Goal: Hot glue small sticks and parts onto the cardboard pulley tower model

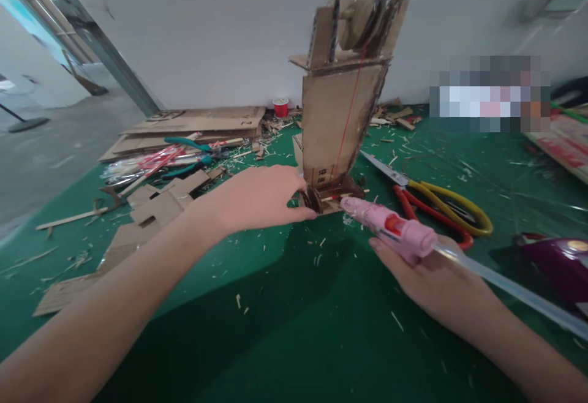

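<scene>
On the table, scissors lie right of the cardboard tower and pliers left.

The left hand grips a cardboard tower low down; the right hand holds a glue gun.

No text can be read with certainty. Low on the front of the cardboard tower, near the frame's centre, small dark printed characters are too blurred to make out. Left of centre, dark markings on the stacked cardboard sheets are equally illegible.
</scene>
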